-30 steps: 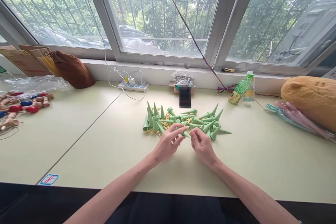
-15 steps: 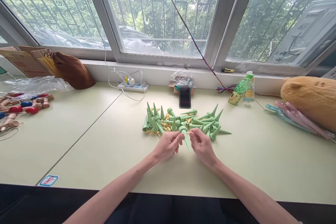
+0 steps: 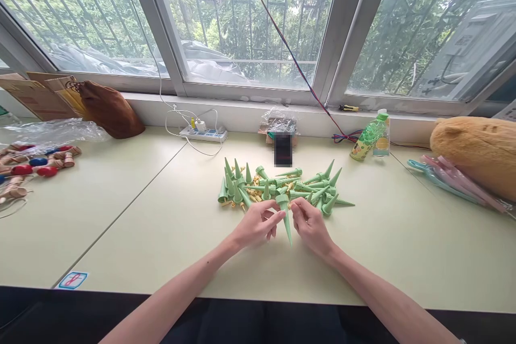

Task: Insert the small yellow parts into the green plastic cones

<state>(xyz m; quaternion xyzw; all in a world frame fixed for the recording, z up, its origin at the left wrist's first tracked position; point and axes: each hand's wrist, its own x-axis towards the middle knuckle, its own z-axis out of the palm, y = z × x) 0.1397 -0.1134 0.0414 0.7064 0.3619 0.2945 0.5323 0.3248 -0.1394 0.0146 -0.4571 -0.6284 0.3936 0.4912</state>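
Green spike (image 3: pixel 287 223) has swung tip toward worktop (image 3: pixel 258 274) near edge. Left hand (image 3: pixel 258 221): fingers pinching it. Right hand (image 3: pixel 312 223): fingers pinching yellow fitting (image 3: pixel 289 206).

Single head-worn view, from about wearer's eye height, behind near tabletop edge. Faces forward and down across pale green tabletop (image 3: pixel 133 242) to windows (image 3: pixel 250 21) beyond. Wide take: windows fill top, dark strip below table edge at bottom. Left hand (image 3: pixel 258 224) and right hand (image 3: pixel 311 224) at arm's reach, just below frame center; forearms (image 3: pixel 181 290) enter from bottom. Coverage runs from kendamas (image 3: pixel 47 171) at left border to tan plush toy (image 3: pixel 479 153) at right.
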